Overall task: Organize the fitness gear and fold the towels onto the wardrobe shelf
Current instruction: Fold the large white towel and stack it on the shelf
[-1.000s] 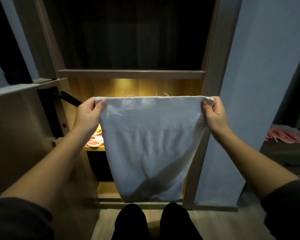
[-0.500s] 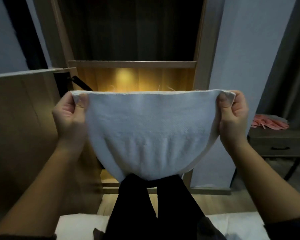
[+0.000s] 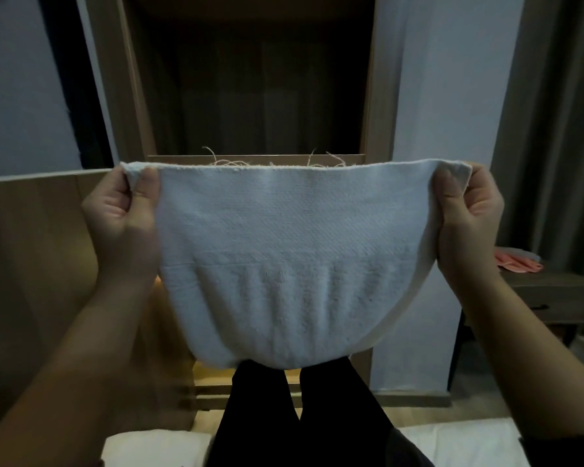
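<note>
You had the wardrobe (image 3: 129, 96) straight ahead, its upper bay dark. The towel (image 3: 284, 264) blocked most of its lower half, and only a thin strip of shelf (image 3: 253, 159) showed above the hem at centre frame. A wooden panel (image 3: 31, 257) filled the left side. At the right edge a low table (image 3: 553, 291) carried something pink (image 3: 516, 263), too dim to identify, in front of a grey curtain (image 3: 560, 129). Your dark-clad legs (image 3: 300, 419) sat at bottom centre, with white bedding (image 3: 149, 446) on either side.

Your left hand (image 3: 122, 224) and right hand (image 3: 466, 224) were well apart. Each pinched a top corner of the towel between thumb and curled fingers, keeping the top edge taut across mid-frame. The towel was white. It had a flat woven band across its upper part and soft ribbed terry below. It sagged into a rounded curve whose lowest point overlapped your legs. Loose frayed threads stood up from the hem.
</note>
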Available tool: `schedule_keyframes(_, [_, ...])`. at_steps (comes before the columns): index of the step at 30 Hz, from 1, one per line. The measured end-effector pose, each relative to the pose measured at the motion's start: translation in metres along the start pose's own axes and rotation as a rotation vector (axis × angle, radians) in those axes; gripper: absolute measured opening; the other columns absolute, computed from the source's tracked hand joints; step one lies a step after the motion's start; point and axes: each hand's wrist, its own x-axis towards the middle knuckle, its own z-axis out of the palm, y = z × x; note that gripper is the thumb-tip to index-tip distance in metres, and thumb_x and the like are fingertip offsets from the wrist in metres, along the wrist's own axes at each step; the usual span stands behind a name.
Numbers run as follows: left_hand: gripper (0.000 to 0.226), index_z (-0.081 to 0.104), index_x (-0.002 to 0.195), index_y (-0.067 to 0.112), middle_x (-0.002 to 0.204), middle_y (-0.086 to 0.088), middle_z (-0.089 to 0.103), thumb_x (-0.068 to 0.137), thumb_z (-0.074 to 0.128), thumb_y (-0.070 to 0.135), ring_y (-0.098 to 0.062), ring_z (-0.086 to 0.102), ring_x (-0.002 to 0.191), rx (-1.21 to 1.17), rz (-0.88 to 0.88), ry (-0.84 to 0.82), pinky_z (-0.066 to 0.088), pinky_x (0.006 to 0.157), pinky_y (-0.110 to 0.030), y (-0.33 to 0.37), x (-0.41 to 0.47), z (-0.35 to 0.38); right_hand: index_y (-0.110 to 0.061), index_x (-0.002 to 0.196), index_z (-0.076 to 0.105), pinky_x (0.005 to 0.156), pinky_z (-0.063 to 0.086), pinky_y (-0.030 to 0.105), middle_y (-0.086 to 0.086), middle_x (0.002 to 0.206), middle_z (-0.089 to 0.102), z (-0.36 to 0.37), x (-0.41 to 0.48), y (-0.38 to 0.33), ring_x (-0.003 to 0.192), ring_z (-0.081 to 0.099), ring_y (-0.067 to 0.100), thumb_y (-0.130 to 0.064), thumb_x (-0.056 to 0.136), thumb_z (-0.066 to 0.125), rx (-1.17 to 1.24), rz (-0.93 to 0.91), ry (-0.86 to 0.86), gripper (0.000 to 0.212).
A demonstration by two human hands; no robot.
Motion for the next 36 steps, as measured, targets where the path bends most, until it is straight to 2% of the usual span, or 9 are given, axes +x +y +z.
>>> schedule_keyframes(4, [0.020, 0.063, 0.083, 0.032, 0.072, 0.019, 0.061, 0.097, 0.052, 0.042, 0.002, 0.054, 0.066, 0.022, -0.069, -0.052, 0.044, 0.055, -0.013, -0.015, -0.012, -0.001, -0.027, 0.092, 0.055, 0.064, 0.046, 0.010, -0.022, 0.080, 0.060, -0.002, -0.009, 0.015, 0.071, 0.056, -0.006, -0.032, 0.098, 0.053, -0.024, 0.077, -0.036, 0.008])
schedule_keyframes(8, [0.023, 0.066, 0.080, 0.027, 0.070, 0.011, 0.061, 0.098, 0.055, 0.036, -0.005, 0.056, 0.064, 0.098, -0.288, -0.138, 0.047, 0.054, -0.022, -0.067, -0.032, -0.001, -0.023, 0.094, 0.060, 0.061, 0.049, 0.012, -0.011, 0.082, 0.062, -0.005, -0.024, 0.059, 0.070, 0.059, -0.002, -0.037, 0.097, 0.056, -0.094, 0.271, -0.095, 0.014])
schedule_keyframes(13, [0.024, 0.065, 0.077, 0.019, 0.077, 0.000, 0.064, 0.098, 0.057, 0.027, -0.013, 0.058, 0.073, 0.198, -0.630, -0.164, 0.045, 0.068, -0.034, -0.139, -0.066, 0.005, -0.006, 0.101, 0.065, 0.069, 0.048, 0.035, 0.006, 0.087, 0.065, -0.004, -0.049, 0.140, 0.077, 0.058, 0.016, -0.030, 0.097, 0.059, -0.197, 0.573, -0.123, 0.025])
schedule_keyframes(17, [0.024, 0.069, 0.080, 0.019, 0.081, 0.000, 0.071, 0.096, 0.059, 0.034, -0.021, 0.068, 0.082, 0.248, -0.937, -0.154, 0.052, 0.074, -0.036, -0.182, -0.088, 0.011, -0.007, 0.092, 0.065, 0.058, 0.047, 0.025, 0.006, 0.085, 0.066, 0.000, -0.070, 0.188, 0.073, 0.057, 0.015, -0.033, 0.096, 0.060, -0.299, 0.770, -0.134, 0.027])
schedule_keyframes(20, [0.025, 0.069, 0.085, 0.018, 0.086, -0.005, 0.072, 0.096, 0.058, 0.038, -0.024, 0.069, 0.082, 0.319, -1.098, -0.167, 0.054, 0.072, -0.038, -0.209, -0.102, 0.015, -0.012, 0.093, 0.066, 0.057, 0.046, 0.026, 0.004, 0.087, 0.068, 0.002, -0.086, 0.216, 0.075, 0.062, 0.015, -0.044, 0.095, 0.057, -0.354, 0.937, -0.197, 0.033])
schedule_keyframes(26, [0.027, 0.057, 0.077, 0.021, 0.083, -0.006, 0.065, 0.097, 0.057, 0.038, -0.026, 0.063, 0.077, 0.453, -1.412, -0.151, 0.051, 0.074, -0.036, -0.270, -0.142, 0.011, -0.014, 0.099, 0.062, 0.070, 0.046, 0.034, 0.012, 0.100, 0.066, 0.005, -0.118, 0.282, 0.085, 0.062, 0.025, -0.033, 0.094, 0.052, -0.494, 1.309, -0.430, 0.022])
schedule_keyframes(30, [0.024, 0.061, 0.095, 0.015, 0.090, -0.007, 0.067, 0.095, 0.060, 0.038, -0.027, 0.064, 0.081, 0.514, -1.609, -0.124, 0.050, 0.065, -0.031, -0.301, -0.169, 0.008, -0.015, 0.107, 0.056, 0.058, 0.037, 0.027, 0.000, 0.092, 0.060, 0.011, -0.141, 0.317, 0.080, 0.056, 0.015, -0.032, 0.098, 0.046, -0.602, 1.412, -0.480, 0.022])
schedule_keyframes(33, [0.028, 0.066, 0.099, 0.010, 0.092, -0.009, 0.069, 0.092, 0.063, 0.037, -0.027, 0.066, 0.080, 0.550, -1.703, -0.124, 0.051, 0.067, -0.032, -0.316, -0.184, 0.007, -0.013, 0.106, 0.056, 0.055, 0.033, 0.027, -0.004, 0.082, 0.055, 0.009, -0.154, 0.337, 0.073, 0.053, 0.012, -0.030, 0.099, 0.046, -0.671, 1.474, -0.505, 0.021])
schedule_keyframes(36, [0.039, 0.063, 0.117, 0.008, 0.105, -0.010, 0.069, 0.091, 0.063, 0.038, -0.027, 0.065, 0.089, 0.561, -1.771, -0.151, 0.051, 0.073, -0.034, -0.325, -0.187, 0.006, -0.011, 0.110, 0.056, 0.057, 0.034, 0.028, 0.000, 0.086, 0.055, 0.006, -0.167, 0.349, 0.072, 0.050, 0.010, -0.034, 0.100, 0.044, -0.730, 1.525, -0.546, 0.028])
